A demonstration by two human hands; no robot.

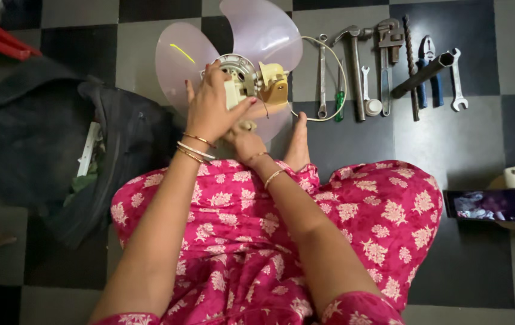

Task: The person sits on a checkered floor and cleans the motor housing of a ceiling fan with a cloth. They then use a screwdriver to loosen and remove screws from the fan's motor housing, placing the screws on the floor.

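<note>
The person sat on the checkered floor (353, 138), pink flowered dress over the knees, and held a small fan assembly up in front of the body. The left hand (209, 108) was closed around the cream plastic motor housing (236, 90) from the top, fingers curled over it. The right hand (245, 141) gripped the same part from below, approx. under the round metal plate (238, 63); I could not see its fingertips, so how tight it held I cannot tell. Behind the housing stood the fan blades (257, 27), pale lilac, thin, a bit see-through, w/ smooth rounded lobes.

In my judgement, to do this step well the lower hand should carry the weight, and the upper hand should only steady and turn. Pressure must go on the hard housing, not on the blades, bc such thin plastic bends and cracks easily. The yellowish-tan piece (274, 84) on the side looked small and delicate too.

To the right, well apart from the hands, tools lay in a row: a hammer (355, 66) w/ steel head, a pipe wrench (386, 57), blue-handled pliers (429, 66), open spanners (457, 78), a green screwdriver (340, 99) and a dark metal tube (423, 75). A thin white cord (329, 48) looped around some. A phone (492, 204) lay near the right knee. A dark bag (107, 138) slumped at the left.
</note>
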